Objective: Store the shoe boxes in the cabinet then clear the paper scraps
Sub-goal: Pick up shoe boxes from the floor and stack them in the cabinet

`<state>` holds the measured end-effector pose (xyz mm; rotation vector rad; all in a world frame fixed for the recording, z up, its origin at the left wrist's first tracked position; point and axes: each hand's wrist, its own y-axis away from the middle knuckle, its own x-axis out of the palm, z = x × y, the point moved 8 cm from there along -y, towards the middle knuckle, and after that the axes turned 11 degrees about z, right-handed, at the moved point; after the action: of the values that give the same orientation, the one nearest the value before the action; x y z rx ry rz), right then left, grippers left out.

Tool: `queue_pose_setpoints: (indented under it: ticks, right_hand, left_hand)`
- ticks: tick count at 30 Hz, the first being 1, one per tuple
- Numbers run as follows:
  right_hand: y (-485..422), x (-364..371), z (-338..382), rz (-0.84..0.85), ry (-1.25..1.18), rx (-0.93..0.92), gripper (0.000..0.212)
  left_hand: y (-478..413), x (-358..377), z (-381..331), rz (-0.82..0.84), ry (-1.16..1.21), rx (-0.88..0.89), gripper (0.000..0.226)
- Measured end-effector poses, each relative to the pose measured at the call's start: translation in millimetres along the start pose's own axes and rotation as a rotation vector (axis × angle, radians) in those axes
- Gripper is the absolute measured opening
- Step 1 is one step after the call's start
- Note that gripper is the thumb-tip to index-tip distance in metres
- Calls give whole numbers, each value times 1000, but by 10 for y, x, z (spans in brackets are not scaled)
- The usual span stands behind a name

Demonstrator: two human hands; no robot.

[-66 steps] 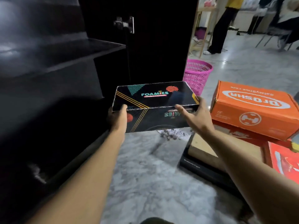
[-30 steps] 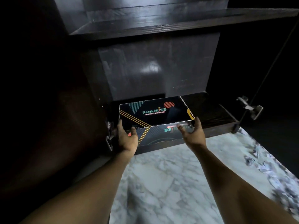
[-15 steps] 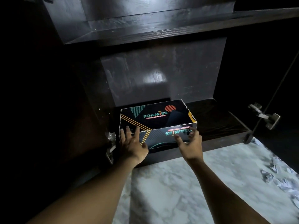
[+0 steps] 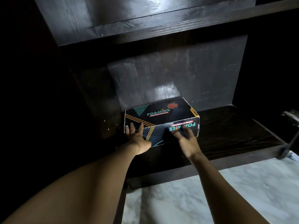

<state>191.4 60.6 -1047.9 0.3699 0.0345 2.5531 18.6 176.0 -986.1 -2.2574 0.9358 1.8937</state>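
A black shoe box (image 4: 161,113) printed "FOAMIES" sits on the bottom shelf (image 4: 229,126) of the dark wooden cabinet, at the left and back against the rear panel. My left hand (image 4: 137,136) presses flat on the left part of the box's front face, its fingers straight and reaching the lid's edge. My right hand (image 4: 186,138) lies with spread fingers on the right part of the same face, over the upside-down lettering. Neither hand curls round the box.
An upper shelf (image 4: 161,28) runs across above the box. A metal door hinge (image 4: 291,117) sticks out at the right edge. White marble floor (image 4: 210,191) lies in front of the cabinet. To the right of the box the bottom shelf is bare.
The box went from being carried in both hands to lying in the cabinet. Over the last second both hands let go of its sides and pushed it back to the rear panel.
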Motion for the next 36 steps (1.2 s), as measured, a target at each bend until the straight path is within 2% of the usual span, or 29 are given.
queue_pose_setpoints:
  ticks: [3, 7, 12, 15, 17, 19, 25, 30, 33, 36]
  right_hand:
    - [19, 21, -17, -25, -37, -4, 50]
    - [171, -78, 102, -48, 75, -35, 39]
    - [367, -293, 357, -52, 229, -70, 47]
    - [552, -477, 547, -95, 225, -96, 33]
    - [726, -590, 687, -137, 247, -90, 39]
    - [914, -677, 837, -173, 309, -80, 46]
    - [1441, -801, 1405, -233, 516, -108, 54]
    - [2100, -960, 1671, -283, 790, -72, 53]
    - [2736, -1221, 1796, -413, 855, 4, 53]
    - [3434, -1397, 1903, -559, 940, 43, 50]
  left_hand:
    - [-63, -9, 38, -4, -5, 10, 90]
    - [-9, 8, -27, -29, 26, -6, 89]
    - [173, -4, -233, -45, 110, 55, 78]
    - [365, -73, -426, -95, 138, 131, 68]
    - [512, -136, -577, -104, 177, 190, 55]
    - [678, -170, -727, -63, 219, 241, 44]
    - [1252, -235, -1158, -5, 380, 391, 31]
    - [1672, -148, -1518, 34, 447, 560, 33]
    - [1985, 63, -1813, 127, 469, 656, 37]
    - [2406, 314, -2200, 223, 445, 762, 31]
